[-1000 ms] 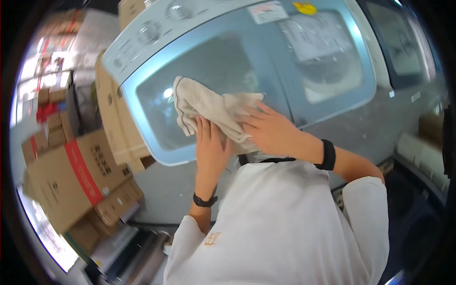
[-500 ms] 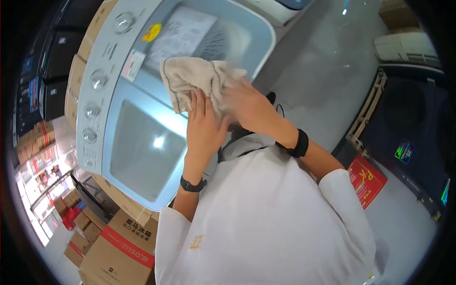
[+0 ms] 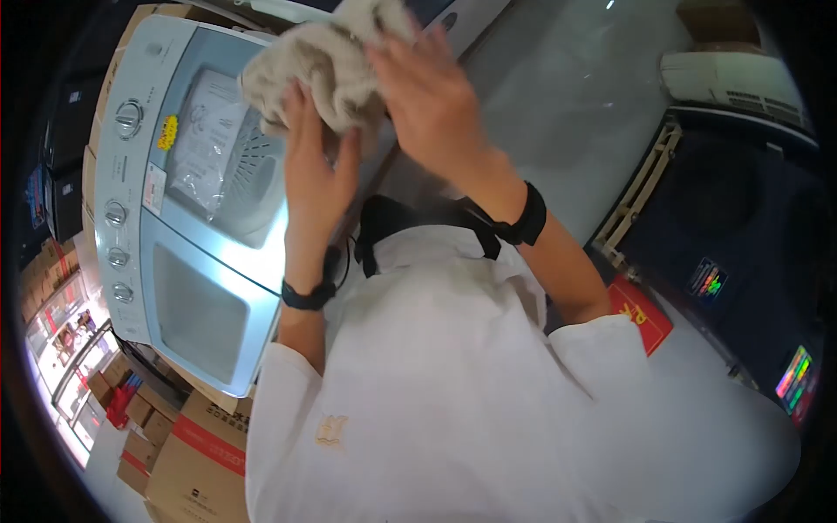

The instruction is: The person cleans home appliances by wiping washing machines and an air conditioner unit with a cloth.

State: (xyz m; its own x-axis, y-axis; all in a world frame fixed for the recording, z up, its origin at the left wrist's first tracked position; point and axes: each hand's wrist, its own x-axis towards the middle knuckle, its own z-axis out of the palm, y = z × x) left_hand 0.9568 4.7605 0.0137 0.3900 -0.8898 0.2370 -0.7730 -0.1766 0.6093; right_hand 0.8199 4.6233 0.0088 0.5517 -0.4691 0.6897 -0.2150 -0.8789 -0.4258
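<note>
A beige cloth (image 3: 309, 70) is bunched up between my two hands, above the far right corner of a twin-tub washing machine (image 3: 131, 192). My left hand (image 3: 316, 170) grips its near edge, with the thumb apart from the fingers. My right hand (image 3: 436, 109) holds its right side, slightly blurred by motion. Below the cloth, the washer's clear lid (image 3: 205, 227) is closed, and a plastic-wrapped printed sheet (image 3: 209, 131) shows through it. The front panel carries several round knobs (image 3: 129, 119) and a yellow sticker (image 3: 167, 132).
Cardboard boxes (image 3: 192, 462) are stacked at the lower left. A dark, speaker-like cabinet (image 3: 724, 218) with a red sign (image 3: 641, 314) beside it stands on the right. Behind it lies a white appliance (image 3: 732, 83). Grey floor (image 3: 575, 113) runs between the washer and the cabinet.
Both hands have moved up with the cloth, toward the washer's far right corner. The cloth is more crumpled. The view has shifted, so the washer appears further left.
</note>
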